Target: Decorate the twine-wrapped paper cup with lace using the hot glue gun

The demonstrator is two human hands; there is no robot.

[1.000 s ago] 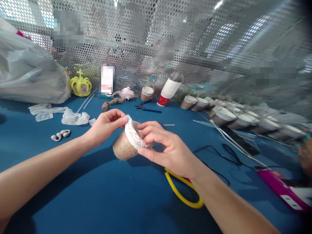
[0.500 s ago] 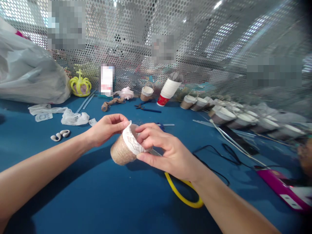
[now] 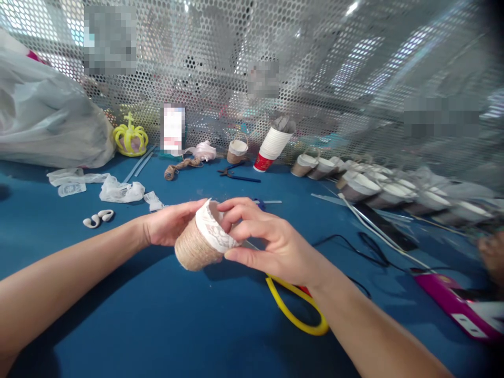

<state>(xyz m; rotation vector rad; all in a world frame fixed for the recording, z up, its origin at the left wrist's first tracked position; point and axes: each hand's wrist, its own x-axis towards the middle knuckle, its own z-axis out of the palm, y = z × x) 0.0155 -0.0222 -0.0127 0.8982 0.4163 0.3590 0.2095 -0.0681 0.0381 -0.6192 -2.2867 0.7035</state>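
Right hand (image 3: 268,236): fingers part-closed, gripping the twine-wrapped cup (image 3: 195,247) at its lace band (image 3: 214,231). Left hand (image 3: 167,223): now behind the cup, no longer pinching its rim; finger closure hidden.

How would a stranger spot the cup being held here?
A blue table stretches before a perforated metal screen. Over it, look between the left hand and the right hand for the tilted twine-wrapped cup with white lace around its rim. Unlike the cups near the screen, this one is held.
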